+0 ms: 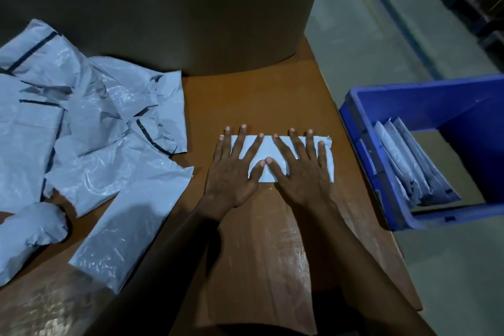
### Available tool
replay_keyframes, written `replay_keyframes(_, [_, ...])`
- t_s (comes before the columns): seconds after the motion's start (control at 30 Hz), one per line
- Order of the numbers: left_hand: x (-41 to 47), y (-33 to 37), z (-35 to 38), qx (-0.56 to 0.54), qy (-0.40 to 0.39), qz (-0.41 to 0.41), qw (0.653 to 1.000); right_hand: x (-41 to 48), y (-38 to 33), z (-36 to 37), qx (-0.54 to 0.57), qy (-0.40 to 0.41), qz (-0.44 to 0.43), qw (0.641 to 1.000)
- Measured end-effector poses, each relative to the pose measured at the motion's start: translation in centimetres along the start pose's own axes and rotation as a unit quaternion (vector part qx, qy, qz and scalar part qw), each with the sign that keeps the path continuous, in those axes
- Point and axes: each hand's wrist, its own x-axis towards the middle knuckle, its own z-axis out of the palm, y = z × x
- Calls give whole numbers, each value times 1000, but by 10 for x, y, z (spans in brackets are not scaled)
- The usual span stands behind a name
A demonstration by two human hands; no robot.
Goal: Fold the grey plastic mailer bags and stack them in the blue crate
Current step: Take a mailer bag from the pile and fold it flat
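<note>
both hands (268,169) press flat, fingers spread, on the folded mailer bag (275,157); released, its slick plastic could spring open before reaching the blue crate (354,128) at 3 o'clock.

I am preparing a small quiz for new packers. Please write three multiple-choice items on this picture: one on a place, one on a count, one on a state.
1. Where does the blue crate stand, seen from the folded bag?
A) to its left B) to its right C) on top of it

2. How many hands press on the folded bag?
A) none B) one C) two

3. How does the pile of loose bags lie?
A) crumpled and unfolded B) neatly folded C) tied in a bundle

Answers:
1 B, it stands off to the right of both hands.
2 C, the left hand and the right hand lie flat on it.
3 A, the bags are creased and overlap.
</note>
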Motion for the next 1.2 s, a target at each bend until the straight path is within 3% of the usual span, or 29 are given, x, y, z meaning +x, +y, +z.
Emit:
replay_keyframes(0.13, [-11, 0, -3, 6, -1, -5, 1000, -12, 7, -12, 85, -22, 14, 996])
replay_keyframes(0.23, [-20, 14, -7, 25, 9, -31, 999, -20, 10, -17, 71, 3, 8, 997])
replay_keyframes(0.4, [-9, 43, -3, -2, 10, -5, 1000, -14, 18, -14, 34, -12, -1, 999])
replay_keyframes(0.57, [-7, 38, 12, 46, 12, -22, 999, -10, 26, -12, 58, -1, 7, 998])
replay_keyframes(0.93, [-5, 38, 9, 29, 7, -28, 999, 8, 36, -18, 72, -60, 28, 995])
replay_keyframes(1.0, [-6, 38, 10, 31, 13, -25, 999, -5, 37, -25, 128, -34, 50, 990])
replay_keyframes(1.1, [-7, 37, 12, 23, 25, -26, 999, -33, 44, -34, 159, 91, 119, 976])
replay_keyframes(1.2, [-8, 34, 12, 4, 25, -24, 999, -36, 48, -43, 176, 79, 175, 966])
